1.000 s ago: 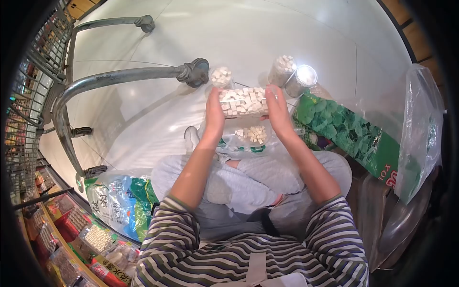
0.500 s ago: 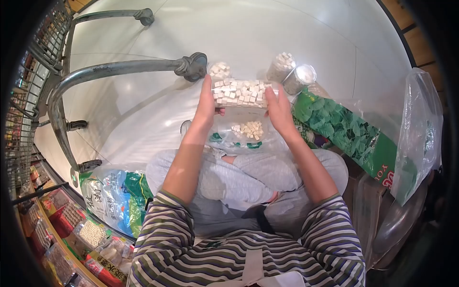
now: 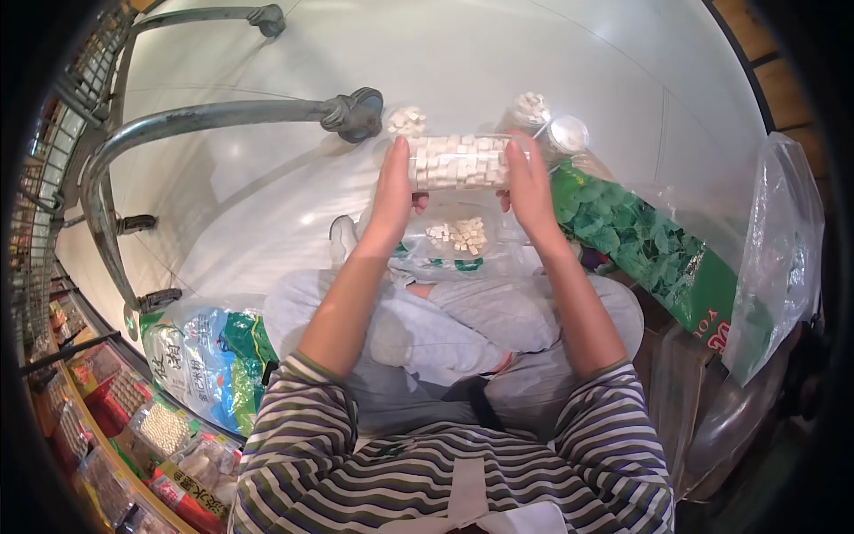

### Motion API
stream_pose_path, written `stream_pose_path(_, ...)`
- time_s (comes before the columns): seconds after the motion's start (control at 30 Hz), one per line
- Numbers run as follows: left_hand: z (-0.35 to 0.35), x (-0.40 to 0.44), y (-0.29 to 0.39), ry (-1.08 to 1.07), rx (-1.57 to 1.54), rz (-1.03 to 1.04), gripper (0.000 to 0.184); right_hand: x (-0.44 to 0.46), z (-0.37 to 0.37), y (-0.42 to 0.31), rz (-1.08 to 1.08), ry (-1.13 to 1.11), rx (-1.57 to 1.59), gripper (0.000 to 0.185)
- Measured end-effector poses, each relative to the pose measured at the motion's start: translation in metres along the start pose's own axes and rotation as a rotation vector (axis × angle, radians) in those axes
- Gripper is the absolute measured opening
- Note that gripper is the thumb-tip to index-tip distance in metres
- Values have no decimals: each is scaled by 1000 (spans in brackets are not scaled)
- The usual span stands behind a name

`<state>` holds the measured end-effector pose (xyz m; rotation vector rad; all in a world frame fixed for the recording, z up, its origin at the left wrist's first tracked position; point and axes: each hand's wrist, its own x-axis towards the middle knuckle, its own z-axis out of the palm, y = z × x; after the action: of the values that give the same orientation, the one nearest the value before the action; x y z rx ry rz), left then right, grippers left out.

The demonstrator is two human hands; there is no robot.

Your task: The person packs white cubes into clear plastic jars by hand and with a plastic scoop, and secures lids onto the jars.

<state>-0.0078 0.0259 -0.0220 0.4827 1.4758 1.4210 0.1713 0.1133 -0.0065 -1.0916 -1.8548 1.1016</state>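
Sits cross-legged on the floor [image 3: 427, 53], holding a clear jar [image 3: 458, 153] of stacked white cubes [image 3: 440, 173] sideways, pressed between left grip [image 3: 391, 191] and right grip [image 3: 534, 189], both closed about its ends. Has, nearer the body than the grips, clear plastic [image 3: 503, 258] with a small loose pile of cubes [image 3: 466, 236]; cannot tell whether inside or on top. Has, just beyond the left grip, a second jar [image 3: 406, 121] of cubes; just beyond the right grip, a third jar [image 3: 531, 109] beside a white-topped jar [image 3: 567, 134]. Has, left of the left grip, a cart wheel [image 3: 360, 116]; right of the right grip, a green leaf-printed bag [image 3: 645, 236].
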Motion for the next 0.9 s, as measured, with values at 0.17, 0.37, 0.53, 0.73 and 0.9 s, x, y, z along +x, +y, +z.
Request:
stream_pose_path(0.17,-5,3,-4,34,-10,27,66,-5,14,14,204,-50,195,49)
stream_pose_path(0.37,-14,4,7,-149,28,-223,65,-8,9,6,245,-59,252,49)
stream_pose_path(0.53,-15,16,3,-182,61,-347,63,-1,8,9,434,-91,363,53)
stream_pose_path(0.73,-26,36,-1,-278,-257,-495,61,-2,0,-10,-441,-71,-125,66)
stream_pose_path(0.9,8,9,-9,62,28,45,63,2,9,10,108,-92,258,68)
